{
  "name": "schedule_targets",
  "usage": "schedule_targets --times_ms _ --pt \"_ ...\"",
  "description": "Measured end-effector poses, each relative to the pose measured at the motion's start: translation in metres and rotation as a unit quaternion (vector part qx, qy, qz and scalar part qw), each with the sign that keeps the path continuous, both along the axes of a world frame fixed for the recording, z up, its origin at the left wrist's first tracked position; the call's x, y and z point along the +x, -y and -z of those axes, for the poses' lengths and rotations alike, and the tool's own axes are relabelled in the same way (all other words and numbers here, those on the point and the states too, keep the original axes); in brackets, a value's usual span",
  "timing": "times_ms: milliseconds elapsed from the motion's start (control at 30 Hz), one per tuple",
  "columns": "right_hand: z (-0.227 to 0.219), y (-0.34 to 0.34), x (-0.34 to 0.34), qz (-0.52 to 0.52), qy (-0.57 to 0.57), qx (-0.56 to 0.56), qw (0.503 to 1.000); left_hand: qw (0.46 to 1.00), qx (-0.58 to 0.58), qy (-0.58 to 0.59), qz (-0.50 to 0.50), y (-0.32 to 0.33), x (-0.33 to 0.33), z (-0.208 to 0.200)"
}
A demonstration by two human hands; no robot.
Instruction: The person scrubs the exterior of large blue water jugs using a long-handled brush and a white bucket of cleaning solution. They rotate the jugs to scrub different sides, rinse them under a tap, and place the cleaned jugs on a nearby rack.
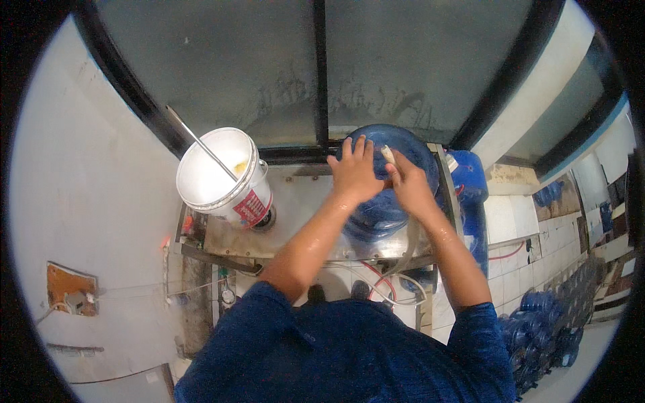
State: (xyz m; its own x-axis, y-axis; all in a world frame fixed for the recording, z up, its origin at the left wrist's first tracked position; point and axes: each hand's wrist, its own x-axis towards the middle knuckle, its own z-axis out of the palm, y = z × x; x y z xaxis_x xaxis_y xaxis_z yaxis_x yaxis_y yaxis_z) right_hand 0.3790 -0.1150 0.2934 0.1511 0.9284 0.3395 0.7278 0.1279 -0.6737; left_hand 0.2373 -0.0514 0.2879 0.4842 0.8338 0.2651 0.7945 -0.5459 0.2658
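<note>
A large blue translucent water jug [411,140] rests on the metal table at the far right. My left hand [357,173] lies on it with the fingers spread, holding nothing. My right hand [411,185] is closed around a pale hose end [388,155] whose tip points away from me, over the jug. A pale flexible hose [408,245] hangs below that hand over the table's near edge; the stretch between them is partly hidden. Both forearms look wet.
On the metal table [295,221], a white bucket [218,171] stands at the left with a metal rod [201,142] leaning in it. Dark-framed glass panes [248,74] rise behind. Red and white hoses [383,282] hang below. Several blue jugs [531,336] lie at the right.
</note>
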Motion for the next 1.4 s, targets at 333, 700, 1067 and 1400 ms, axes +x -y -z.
schedule_targets --times_ms 333,700,1067,1400 --pt "-0.031 -0.020 0.010 -0.267 -0.122 -0.223 0.930 0.805 -0.192 0.517 0.217 -0.089 -0.045 0.083" --pt "-0.017 -0.034 0.020 -0.257 -0.060 -0.199 0.944 0.765 -0.025 0.641 0.063 0.040 -0.017 0.101" --pt "0.011 -0.034 -0.008 -0.194 -0.134 -0.164 0.958 0.747 -0.237 0.614 0.099 -0.046 -0.029 0.112" --pt "-0.005 -0.030 -0.013 -0.191 0.113 -0.123 0.967 0.502 -0.488 0.714 0.009 -0.053 -0.023 0.146"
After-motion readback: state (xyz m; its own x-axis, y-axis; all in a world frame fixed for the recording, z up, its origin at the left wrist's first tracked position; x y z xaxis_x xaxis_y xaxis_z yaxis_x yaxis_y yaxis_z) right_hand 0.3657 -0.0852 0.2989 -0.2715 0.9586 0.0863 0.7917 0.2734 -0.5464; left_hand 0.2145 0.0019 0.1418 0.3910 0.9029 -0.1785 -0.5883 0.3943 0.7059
